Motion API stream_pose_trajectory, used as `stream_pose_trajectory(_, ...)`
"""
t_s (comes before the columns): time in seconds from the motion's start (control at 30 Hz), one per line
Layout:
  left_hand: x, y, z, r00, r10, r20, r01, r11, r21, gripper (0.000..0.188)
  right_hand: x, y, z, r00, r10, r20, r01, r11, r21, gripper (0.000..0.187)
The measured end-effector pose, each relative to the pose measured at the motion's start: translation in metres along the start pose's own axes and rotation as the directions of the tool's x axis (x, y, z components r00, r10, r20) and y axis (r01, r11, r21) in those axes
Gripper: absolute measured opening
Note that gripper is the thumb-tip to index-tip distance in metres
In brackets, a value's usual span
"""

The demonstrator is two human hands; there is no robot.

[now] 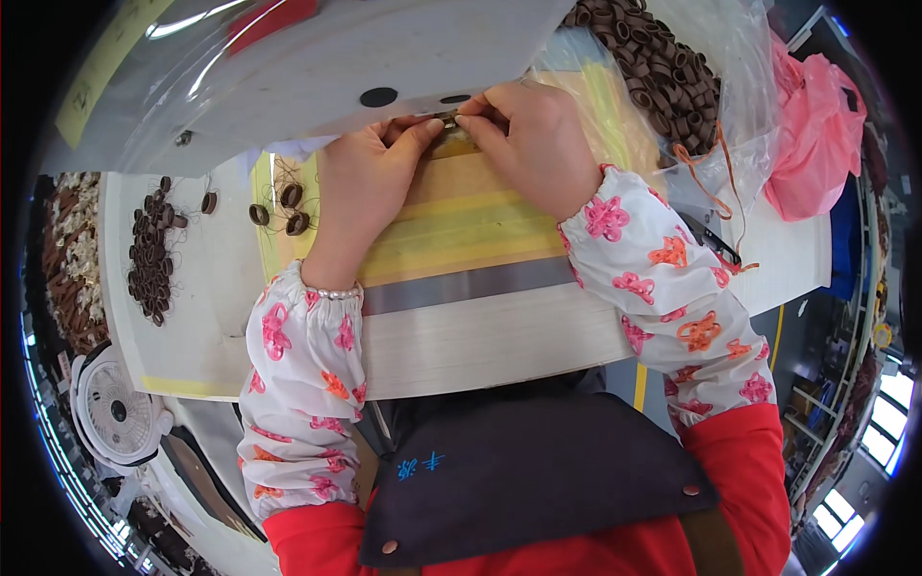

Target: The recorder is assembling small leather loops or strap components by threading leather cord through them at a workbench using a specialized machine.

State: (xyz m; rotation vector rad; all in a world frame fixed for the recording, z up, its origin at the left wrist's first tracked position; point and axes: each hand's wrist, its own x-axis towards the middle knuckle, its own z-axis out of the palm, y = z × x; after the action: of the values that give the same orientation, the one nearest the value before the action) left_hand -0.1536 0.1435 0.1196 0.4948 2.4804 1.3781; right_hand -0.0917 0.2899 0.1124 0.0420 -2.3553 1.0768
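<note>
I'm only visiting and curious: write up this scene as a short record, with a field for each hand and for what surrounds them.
Left grip: thumb and finger pinched on a small piece, mostly hidden
Right grip: pinched at the same spot
Above them: white machine
Table, left: pile of brown loops; several loose loops nearer the left wrist
Right side: clear bag with many loops; pink bag
Far left: white fan

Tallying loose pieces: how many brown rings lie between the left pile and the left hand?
4: one brown ring near the pile, one further right, and two close together nearest the left hand. Others may be hidden.
</note>
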Motion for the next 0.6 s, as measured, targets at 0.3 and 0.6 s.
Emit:
stream_pose_trajectory(0.3, 0.0047, -0.0025, -0.0016, 0.999, 0.032, 0.019, -0.034, 0.996, 0.084, 0.028, 0.0006, -0.0016, -0.0016, 1.000, -0.011, 0.011, 0.012, 0.993, -0.114, 0.010)
stream_pose_trajectory(0.6, 0.0055, -0.0042, -0.0014, 0.988, 0.157, 0.011, -0.157, 0.984, 0.080, 0.028, 0.0051, -0.0021, -0.0046, 0.998, -0.022, 0.061, 0.035, 0.974, -0.226, 0.013)
